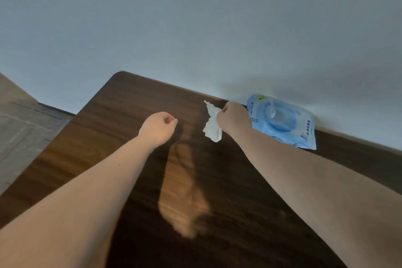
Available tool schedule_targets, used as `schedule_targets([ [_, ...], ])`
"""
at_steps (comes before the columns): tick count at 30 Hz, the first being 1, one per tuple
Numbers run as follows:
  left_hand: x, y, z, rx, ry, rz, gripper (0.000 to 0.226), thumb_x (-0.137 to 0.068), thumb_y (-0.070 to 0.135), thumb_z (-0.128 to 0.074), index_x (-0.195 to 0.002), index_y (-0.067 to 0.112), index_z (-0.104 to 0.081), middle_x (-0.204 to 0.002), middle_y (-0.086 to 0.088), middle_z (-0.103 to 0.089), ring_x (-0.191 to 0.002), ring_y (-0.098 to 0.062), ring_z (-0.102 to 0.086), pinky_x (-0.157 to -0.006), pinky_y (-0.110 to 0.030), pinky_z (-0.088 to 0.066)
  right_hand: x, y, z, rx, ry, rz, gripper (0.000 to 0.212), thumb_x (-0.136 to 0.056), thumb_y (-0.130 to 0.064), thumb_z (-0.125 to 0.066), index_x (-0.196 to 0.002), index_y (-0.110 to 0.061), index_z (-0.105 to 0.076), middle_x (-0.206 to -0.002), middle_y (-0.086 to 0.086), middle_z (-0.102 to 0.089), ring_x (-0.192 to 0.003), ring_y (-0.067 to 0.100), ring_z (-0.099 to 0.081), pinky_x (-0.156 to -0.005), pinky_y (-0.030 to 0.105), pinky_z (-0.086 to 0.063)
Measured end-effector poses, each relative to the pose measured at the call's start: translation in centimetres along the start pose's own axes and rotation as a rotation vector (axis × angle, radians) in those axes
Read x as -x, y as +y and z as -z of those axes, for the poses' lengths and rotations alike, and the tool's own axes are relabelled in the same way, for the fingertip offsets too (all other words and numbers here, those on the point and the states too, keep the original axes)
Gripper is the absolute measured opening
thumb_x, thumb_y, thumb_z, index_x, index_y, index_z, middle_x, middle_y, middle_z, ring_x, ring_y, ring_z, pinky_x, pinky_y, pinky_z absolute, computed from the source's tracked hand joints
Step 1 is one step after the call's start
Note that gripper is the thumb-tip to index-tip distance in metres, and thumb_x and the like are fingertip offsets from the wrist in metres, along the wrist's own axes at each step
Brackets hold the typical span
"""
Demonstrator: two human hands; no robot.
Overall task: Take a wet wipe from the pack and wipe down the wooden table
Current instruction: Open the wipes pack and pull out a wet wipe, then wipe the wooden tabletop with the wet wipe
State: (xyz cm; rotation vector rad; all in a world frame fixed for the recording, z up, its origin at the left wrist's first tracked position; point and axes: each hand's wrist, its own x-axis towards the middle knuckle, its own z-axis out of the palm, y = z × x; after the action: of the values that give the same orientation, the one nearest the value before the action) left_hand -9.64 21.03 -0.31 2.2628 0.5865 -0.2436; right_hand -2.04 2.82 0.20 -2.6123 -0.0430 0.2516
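Currently:
Right hand [231, 118]: fingers pinching wet wipe [212, 126], pack [282, 122] at 3 o'clock.
Left hand [157, 128]: clenched, empty.
Risk: bunched wipe streaks desk [130, 115].

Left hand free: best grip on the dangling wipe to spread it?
Probably pinch the lower corner of the wipe, coming from its left. It hangs crumpled below the right hand, which is closed on its top; the left hand is beside it, over the table.

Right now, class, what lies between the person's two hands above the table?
In the head view, only the white wipe, hanging from the right hand towards the left hand.
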Motion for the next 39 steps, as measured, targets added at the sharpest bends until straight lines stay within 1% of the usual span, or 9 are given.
schedule_targets([
  [3,0.1,-1.8,0.2,-0.045,-0.021,-0.016,0.031,-0.096,0.032,-0.052,-0.12,0.016,-0.061,-0.118,-0.002,-0.063,-0.107,-0.016,-0.055,-0.088,-0.027,-0.04,-1.2,-1.0,0.2,-0.24,0.073,-0.132,0.014,-0.087,-0.011,-0.046,-0.089,-0.007,-0.059,-0.09,0.008,-0.061,-0.085,0.024,-0.054,-0.066,0.029,-0.04],
  [6,-0.3,-3.8,0.6,-0.086,-0.017,-0.004,0.034,-0.096,0.033,-0.05,-0.124,0.016,-0.059,-0.124,-0.003,-0.061,-0.113,-0.019,-0.055,-0.092,-0.029,-0.041,-1.7,-2.9,0.0,-0.222,0.296,0.14,0.022,-0.088,-0.012,-0.048,-0.067,-0.013,-0.053,-0.081,0.009,-0.061,-0.081,0.026,-0.054,-0.061,0.027,-0.03],
  [9,-0.5,-6.2,0.8,-0.169,-0.035,0.008,0.046,-0.096,0.038,-0.047,-0.137,0.016,-0.047,-0.14,-0.004,-0.051,-0.127,-0.023,-0.047,-0.103,-0.036,-0.038,-0.4,-3.6,-2.7,-0.038,0.195,0.432,0.019,-0.091,-0.013,-0.05,-0.09,-0.006,-0.068,-0.096,0.01,-0.069,-0.092,0.026,-0.06,-0.073,0.027,-0.042],
  [14,0.3,-9.6,1.3,-0.421,-0.058,0.042,0.065,-0.097,0.048,-0.036,-0.151,0.017,-0.016,-0.159,-0.005,-0.012,-0.146,-0.025,-0.008,-0.116,-0.045,-0.019,2.1,-3.7,-8.7,0.186,-0.104,0.642,0.019,-0.095,-0.024,-0.053,-0.104,-0.014,-0.067,-0.105,0.004,-0.068,-0.096,0.022,-0.063,-0.078,0.027,-0.046],
  [17,1.1,-11.7,1.7,-0.562,-0.069,0.124,0.081,-0.093,0.06,-0.031,-0.151,0.012,0.0,-0.16,-0.009,0.005,-0.146,-0.027,0.005,-0.117,-0.046,-0.011,3.0,-4.1,-11.2,0.257,-0.332,0.625,0.032,-0.095,-0.041,-0.047,-0.101,-0.015,-0.065,-0.108,0.0,-0.064,-0.104,0.019,-0.059,-0.075,0.027,-0.041],
  [20,1.7,-14.3,2.4,-0.619,-0.046,0.241,0.107,-0.079,0.08,-0.027,-0.149,0.007,0.009,-0.159,-0.013,0.013,-0.146,-0.03,0.009,-0.118,-0.045,-0.006,3.0,-5.5,-12.9,0.128,-0.138,0.552,0.04,-0.099,-0.039,-0.039,-0.108,-0.007,-0.061,-0.118,0.007,-0.061,-0.122,0.02,-0.046,-0.09,0.032,-0.04],
  [23,2.2,-15.9,2.6,-0.624,-0.027,0.289,0.125,-0.064,0.092,-0.02,-0.148,0.006,0.014,-0.158,-0.014,0.017,-0.145,-0.029,0.012,-0.117,-0.044,-0.002,2.2,-7.0,-15.0,0.323,-0.231,0.351,0.06,-0.102,-0.042,-0.021,-0.15,-0.006,-0.019,-0.159,0.014,-0.016,-0.148,0.027,-0.007,-0.118,0.04,-0.013],
  [26,2.2,-16.6,2.2,-0.606,-0.006,0.258,0.127,-0.06,0.094,-0.015,-0.147,0.007,0.017,-0.157,-0.012,0.02,-0.145,-0.027,0.016,-0.117,-0.044,0.002,2.0,-8.5,-17.1,0.43,-0.31,0.262,0.067,-0.101,-0.046,-0.015,-0.151,-0.007,0.006,-0.16,0.013,0.009,-0.147,0.028,0.009,-0.118,0.044,0.003],
  [39,2.2,-17.1,1.9,-0.587,0.048,0.199,0.134,-0.042,0.091,0.006,-0.148,0.009,0.014,-0.157,-0.01,0.02,-0.144,-0.026,0.018,-0.118,-0.046,0.004,-1.3,-20.5,-24.4,0.487,-0.342,0.574,0.073,-0.097,-0.056,-0.009,-0.151,-0.01,0.01,-0.16,0.008,0.013,-0.147,0.025,0.012,-0.117,0.044,0.008],
])
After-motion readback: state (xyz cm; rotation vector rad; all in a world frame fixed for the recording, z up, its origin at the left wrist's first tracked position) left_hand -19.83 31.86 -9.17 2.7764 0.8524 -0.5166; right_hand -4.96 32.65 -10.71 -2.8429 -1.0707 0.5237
